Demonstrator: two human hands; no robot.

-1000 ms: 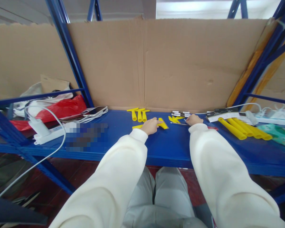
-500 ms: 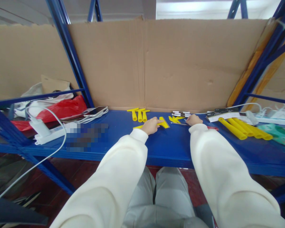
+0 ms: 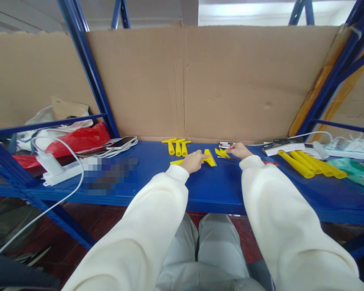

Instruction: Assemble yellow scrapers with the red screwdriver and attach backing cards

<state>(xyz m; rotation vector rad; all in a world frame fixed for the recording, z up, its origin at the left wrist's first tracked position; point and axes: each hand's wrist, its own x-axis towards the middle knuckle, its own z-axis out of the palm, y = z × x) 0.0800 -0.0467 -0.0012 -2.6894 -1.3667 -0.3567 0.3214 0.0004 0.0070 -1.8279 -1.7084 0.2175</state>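
My left hand is wrapped round the handle of a yellow T-shaped scraper, its wide head pointing right and its handle end showing left of the fist. My right hand has its fingers pinched at the right side of a small pile of yellow plastic pieces; the fingertips are too small to see clearly. A thin metal tool lies just in front of that pile. Behind my left hand, three yellow T-shaped scrapers lie side by side.
Yellow tubular handles lie at right beside a black and white box and green tape. Small white-and-black packs sit behind my right hand. A phone, cables and a power strip are at left. Cardboard walls the back.
My right hand has moved left, from beside the small white-and-black packs to the yellow pieces. My left hand stays on the scraper, almost still.
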